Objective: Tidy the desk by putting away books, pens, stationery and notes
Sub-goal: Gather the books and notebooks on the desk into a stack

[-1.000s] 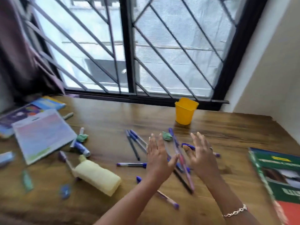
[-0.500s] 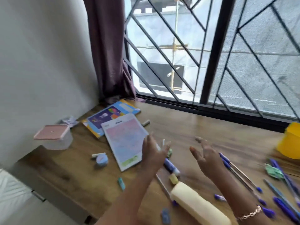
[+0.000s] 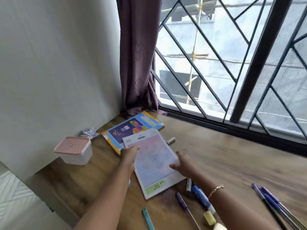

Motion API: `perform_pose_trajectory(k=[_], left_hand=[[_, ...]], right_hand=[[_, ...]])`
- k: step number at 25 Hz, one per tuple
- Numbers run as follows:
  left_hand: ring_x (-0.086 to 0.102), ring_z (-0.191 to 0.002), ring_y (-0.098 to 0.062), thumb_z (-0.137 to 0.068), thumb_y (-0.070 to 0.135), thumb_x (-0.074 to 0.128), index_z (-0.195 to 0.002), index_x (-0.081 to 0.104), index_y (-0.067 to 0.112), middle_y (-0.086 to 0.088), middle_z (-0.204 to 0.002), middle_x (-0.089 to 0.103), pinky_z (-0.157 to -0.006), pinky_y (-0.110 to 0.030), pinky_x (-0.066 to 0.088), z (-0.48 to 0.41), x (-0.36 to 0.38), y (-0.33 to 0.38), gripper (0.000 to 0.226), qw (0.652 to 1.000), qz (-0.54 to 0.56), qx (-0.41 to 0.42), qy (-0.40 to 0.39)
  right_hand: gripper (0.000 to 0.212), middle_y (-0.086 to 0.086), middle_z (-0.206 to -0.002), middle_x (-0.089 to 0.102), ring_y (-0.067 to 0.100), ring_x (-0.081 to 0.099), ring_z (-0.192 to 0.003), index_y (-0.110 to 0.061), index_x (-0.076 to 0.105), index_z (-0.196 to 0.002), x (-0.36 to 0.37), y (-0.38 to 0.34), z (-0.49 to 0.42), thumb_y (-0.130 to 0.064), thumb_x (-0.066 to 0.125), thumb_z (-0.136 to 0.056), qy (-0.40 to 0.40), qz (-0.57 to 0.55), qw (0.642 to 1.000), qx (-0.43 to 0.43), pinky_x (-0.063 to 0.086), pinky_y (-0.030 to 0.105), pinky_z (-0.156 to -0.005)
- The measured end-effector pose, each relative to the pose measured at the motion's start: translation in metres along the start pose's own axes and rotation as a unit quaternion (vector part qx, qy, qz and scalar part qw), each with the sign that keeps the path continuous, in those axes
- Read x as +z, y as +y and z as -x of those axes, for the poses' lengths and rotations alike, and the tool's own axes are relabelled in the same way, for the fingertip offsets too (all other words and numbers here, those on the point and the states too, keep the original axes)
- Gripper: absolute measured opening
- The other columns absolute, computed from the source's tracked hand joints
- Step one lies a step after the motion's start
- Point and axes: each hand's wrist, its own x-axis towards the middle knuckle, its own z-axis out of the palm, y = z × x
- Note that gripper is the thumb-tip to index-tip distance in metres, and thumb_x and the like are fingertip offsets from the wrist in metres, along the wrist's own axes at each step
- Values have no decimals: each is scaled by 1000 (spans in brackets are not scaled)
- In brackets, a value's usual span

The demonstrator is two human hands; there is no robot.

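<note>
Both hands are at the pale pink notebook, one to each side of it. The left hand sits on the left long edge, fingers curled over the cover near its far corner; the right hand meets the right long edge, fingers loosely bent, thumb toward the page. Neither looks to have closed on it: they rest against the edges, half open, though the picture is smeared enough that I cannot swear the fingertips are not already tucked under.

The notebook lies flat on the desk, straight ahead of the hands. Its long axis runs away from the person and leans slightly left, green strip at the near end. Its far corner overlaps the blue activity book nearer the curtain. Both hands are about equally close, so a two-handed lift off the edges seems the natural move, drawing it toward the person.

Loose pens lie to the right, a blue marker and a purple pen just beneath the right wrist. A pink-lidded box stands at the left by the wall, apart from the books.
</note>
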Motion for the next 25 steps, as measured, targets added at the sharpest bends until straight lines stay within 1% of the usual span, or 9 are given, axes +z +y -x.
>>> perform_pose_trajectory(k=[3,6,10,12,14,17,20,22,25], left_hand=[[49,-95,-22,-88,3,55,-125,48,-6,-14,-111,54,-76,-33,36,-14,-2,3,38,999,4,-23,24],[53,-76,-25,-86,-12,47,-119,51,-12,-16,-88,58,-62,-32,42,-19,-1,0,33,1000,-17,-17,18],[54,-90,-29,-86,-20,34,-127,47,0,-23,-119,58,-68,-37,48,-13,8,0,48,998,-33,45,-29],[55,-83,-28,-86,-21,35,-125,48,-1,-23,-113,59,-60,-31,49,-6,9,9,45,995,-34,83,-44],[55,-73,-25,-86,-19,38,-123,49,-1,-19,-104,58,-58,-30,50,2,5,23,42,989,-53,121,-72],[56,-66,-20,-89,-13,43,-124,49,6,-13,-99,59,-50,-28,52,8,-3,48,41,979,-87,142,-122],[55,-64,-18,-90,-10,45,-113,54,7,-8,-84,61,-51,-26,51,-1,-10,72,30,966,-148,153,-149],[55,-63,-16,-90,-5,48,-98,57,9,-8,-81,61,-51,-23,48,-16,-14,86,18,953,-203,151,-167],[50,-56,-13,-93,2,49,-85,54,13,-5,-71,56,-44,-19,43,-58,-21,108,14,934,-275,147,-174]], right_hand=[[61,16,-130,47,31,46,-119,-4,40,-125,9,-1,-6,-39,64,-81,-29,66,997,-1,39,33,-95],[68,15,-130,46,31,44,-121,-5,37,-129,11,-3,-5,-44,64,-80,-24,104,994,-3,37,32,-95],[66,16,-128,51,31,48,-118,-6,43,-125,7,3,-13,-43,68,-77,-20,-7,1000,13,39,33,-95],[51,17,-117,59,32,56,-107,-9,50,-112,2,7,-16,-37,72,-76,-2,-125,992,29,46,38,-92],[29,11,-98,65,25,62,-85,-11,54,-99,-10,7,-13,-24,71,-80,10,-294,955,26,54,31,-77],[28,8,-96,66,21,64,-79,-5,55,-113,-27,-2,-2,-11,62,-86,-47,-515,855,19,56,29,-65],[27,11,-99,64,25,62,-78,-7,50,-116,-25,-20,-2,-4,55,-89,-24,-600,799,27,54,36,-64],[19,13,-93,62,25,60,-73,-3,50,-107,-17,-34,-8,5,49,-90,16,-644,764,41,56,31,-56],[13,13,-87,60,25,57,-69,-2,51,-96,-7,-58,-20,8,44,-91,67,-657,747,74,55,25,-48]])
